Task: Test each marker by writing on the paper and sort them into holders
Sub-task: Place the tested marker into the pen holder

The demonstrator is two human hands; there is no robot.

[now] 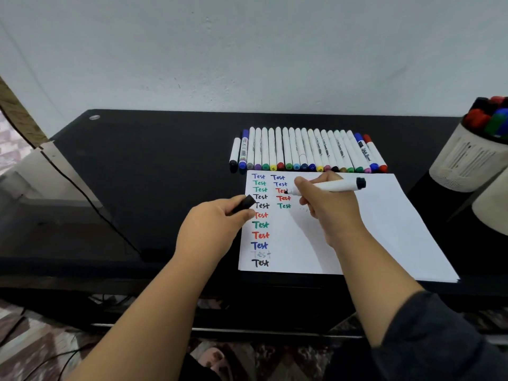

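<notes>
Right hand (327, 204) grips an uncapped black marker (327, 186), tip apparently just above the paper (384, 229) on the desk (154, 160); left hand (217, 224) pinches its cap (244, 204). Holder (467, 158) at right.

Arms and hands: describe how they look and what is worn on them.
The left hand and forearm are bare, with no sleeve in view. The right hand is bare too; a dark sleeve covers the right arm. No rings, watch or gloves show.
</notes>
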